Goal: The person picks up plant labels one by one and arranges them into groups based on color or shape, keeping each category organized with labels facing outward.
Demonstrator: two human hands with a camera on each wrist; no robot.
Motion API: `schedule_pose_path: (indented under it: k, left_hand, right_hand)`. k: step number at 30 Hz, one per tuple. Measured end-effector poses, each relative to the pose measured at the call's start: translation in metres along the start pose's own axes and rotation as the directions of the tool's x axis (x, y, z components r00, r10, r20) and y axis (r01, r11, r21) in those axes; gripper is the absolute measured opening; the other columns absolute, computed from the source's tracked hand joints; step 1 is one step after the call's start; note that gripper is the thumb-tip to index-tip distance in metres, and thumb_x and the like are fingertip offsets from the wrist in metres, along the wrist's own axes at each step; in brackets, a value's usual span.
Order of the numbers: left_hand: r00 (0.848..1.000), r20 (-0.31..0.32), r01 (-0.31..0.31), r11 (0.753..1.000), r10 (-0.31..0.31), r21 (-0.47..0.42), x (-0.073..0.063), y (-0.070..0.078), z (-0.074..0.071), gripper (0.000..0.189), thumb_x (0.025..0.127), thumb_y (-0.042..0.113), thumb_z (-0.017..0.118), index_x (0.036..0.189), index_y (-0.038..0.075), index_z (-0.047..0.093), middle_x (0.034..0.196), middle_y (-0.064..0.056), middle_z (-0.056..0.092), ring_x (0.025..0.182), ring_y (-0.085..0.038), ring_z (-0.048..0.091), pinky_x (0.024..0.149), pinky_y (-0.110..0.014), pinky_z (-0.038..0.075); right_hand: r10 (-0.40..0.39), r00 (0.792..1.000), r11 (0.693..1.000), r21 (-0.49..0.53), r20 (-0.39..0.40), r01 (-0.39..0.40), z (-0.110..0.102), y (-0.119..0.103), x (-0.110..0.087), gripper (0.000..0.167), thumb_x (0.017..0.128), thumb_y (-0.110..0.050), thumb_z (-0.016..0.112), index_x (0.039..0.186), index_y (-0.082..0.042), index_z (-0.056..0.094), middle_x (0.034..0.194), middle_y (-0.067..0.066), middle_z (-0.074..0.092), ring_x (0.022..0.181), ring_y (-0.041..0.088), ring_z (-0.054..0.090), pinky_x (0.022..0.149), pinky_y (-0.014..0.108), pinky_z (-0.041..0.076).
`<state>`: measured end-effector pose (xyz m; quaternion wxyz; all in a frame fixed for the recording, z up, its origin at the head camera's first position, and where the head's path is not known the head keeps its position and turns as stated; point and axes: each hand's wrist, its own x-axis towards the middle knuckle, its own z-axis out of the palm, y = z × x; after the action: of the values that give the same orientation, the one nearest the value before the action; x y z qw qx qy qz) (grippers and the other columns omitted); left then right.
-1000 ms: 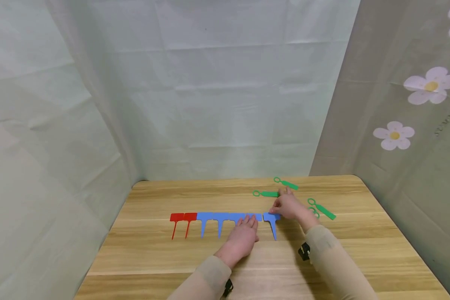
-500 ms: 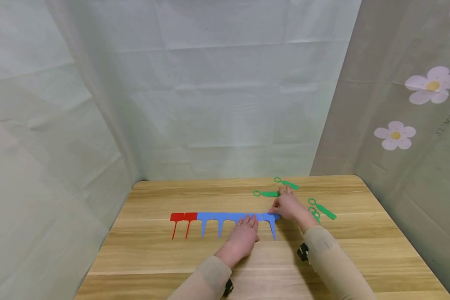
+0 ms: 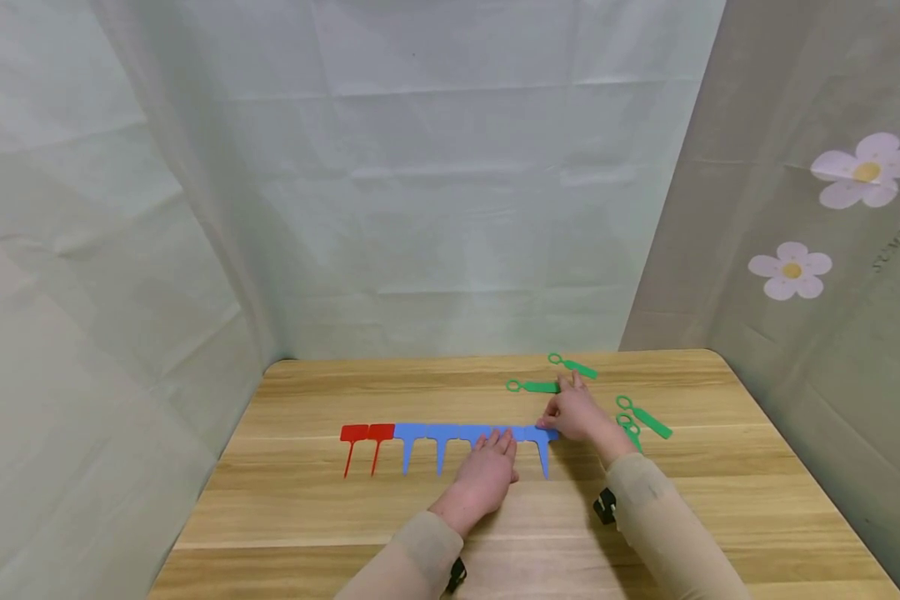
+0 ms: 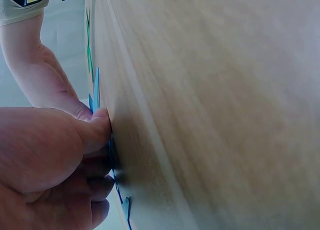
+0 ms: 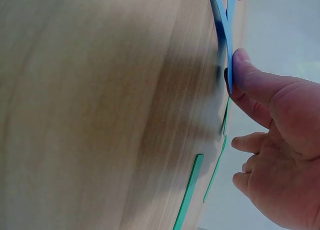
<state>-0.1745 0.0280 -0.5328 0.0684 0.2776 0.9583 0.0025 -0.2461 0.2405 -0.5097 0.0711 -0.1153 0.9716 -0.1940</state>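
A row of flat blue T-shaped plant labels [image 3: 441, 432] lies on the wooden table, heads side by side and stems towards me. My left hand [image 3: 484, 477] rests on the row with its fingers extended, covering part of the labels. My right hand [image 3: 579, 414] pinches the head of the rightmost blue T-shaped plant label [image 3: 544, 458] between thumb and index finger. In the right wrist view that blue label [image 5: 230, 65] shows between the fingertips, its other fingers spread. At the row's left end, two smaller red T-shaped labels [image 3: 381, 432] adjoin the blue ones.
Green strip tags with ring ends lie beyond and right of my right hand: one tag [image 3: 536, 387] by its fingertips, another tag [image 3: 581, 369] farther back, and two overlapping, with one long tag [image 3: 651, 422] on top. Fabric curtains [image 3: 450, 250] stand behind and beside the table.
My right hand has slid the rightmost blue label slightly left, and the gap between its head and the row has closed. My left hand stays in place.
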Motion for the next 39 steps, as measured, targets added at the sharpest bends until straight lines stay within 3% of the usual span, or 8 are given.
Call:
schedule_pose_path:
  k: [24, 39]
  left_hand:
    - [1.000, -0.001, -0.002, 1.000, 0.002, -0.024, -0.0035, 0.0003, -0.0039, 0.057, 0.111, 0.033, 0.060, 0.159, 0.004, 0.051, 0.169, -0.009, 0.042, 0.157, -0.026, 0.037, 0.127, -0.041, 0.032]
    - [1.000, 0.001, -0.001, 1.000, 0.001, -0.007, -0.0029, 0.0009, -0.0047, 0.057, 0.110, 0.034, 0.061, 0.158, 0.004, 0.053, 0.168, -0.008, 0.043, 0.157, -0.025, 0.037, 0.127, -0.040, 0.033]
  right_hand:
    - [0.031, 0.999, 1.000, 0.003, 0.011, -0.031, 0.0031, -0.0011, -0.0009, 0.021, 0.099, -0.032, 0.080, 0.087, -0.016, 0.080, 0.165, 0.042, 0.025, 0.156, 0.063, 0.004, 0.123, 0.074, 0.017]
    - [0.021, 1.000, 0.999, 0.044, -0.022, -0.020, -0.0018, -0.0012, -0.0031, 0.022, 0.099, -0.031, 0.080, 0.083, -0.016, 0.077, 0.163, 0.044, 0.026, 0.155, 0.065, 0.003, 0.122, 0.077, 0.015]
